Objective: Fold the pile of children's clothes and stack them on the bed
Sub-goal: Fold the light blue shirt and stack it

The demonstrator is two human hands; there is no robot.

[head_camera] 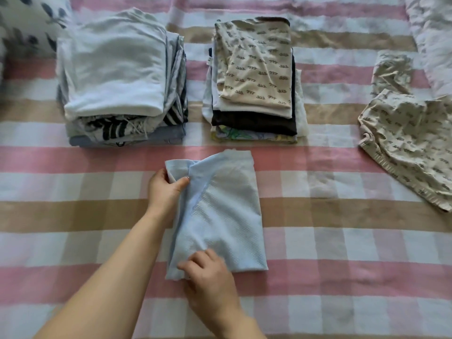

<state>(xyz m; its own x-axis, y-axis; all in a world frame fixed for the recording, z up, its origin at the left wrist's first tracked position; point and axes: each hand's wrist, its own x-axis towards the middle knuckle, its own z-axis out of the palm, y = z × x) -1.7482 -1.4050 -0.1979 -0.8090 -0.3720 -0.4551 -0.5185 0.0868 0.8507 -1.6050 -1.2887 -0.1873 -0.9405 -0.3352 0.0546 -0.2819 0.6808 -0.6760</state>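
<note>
The light blue garment [227, 216] lies flat on the bed [342, 216], in the near centre of the scene, partly folded into a narrow rectangle. Its long axis runs near to far. Both hands work along its left edge and are well apart. The left hand [166, 189] pinches the far-left corner, thumb on top of the fabric. The right hand [208, 272] grips the near-left corner with curled fingers. The left strip of fabric stands slightly raised between the two grips, so the step in hand appears to be the lengthwise fold, with the strip carried rightward over the body of the garment. A crosswise fold, near end to far end, would probably follow. Two finished stacks stand on the far side: the left stack [115, 77], topped by a white item, and the middle stack [254, 77], topped by a beige printed item. The middle stack lies almost straight beyond the garment's far end and is the nearer destination. One unfolded beige printed garment [411, 148] lies well apart at the right, nearer the right hand.
</note>
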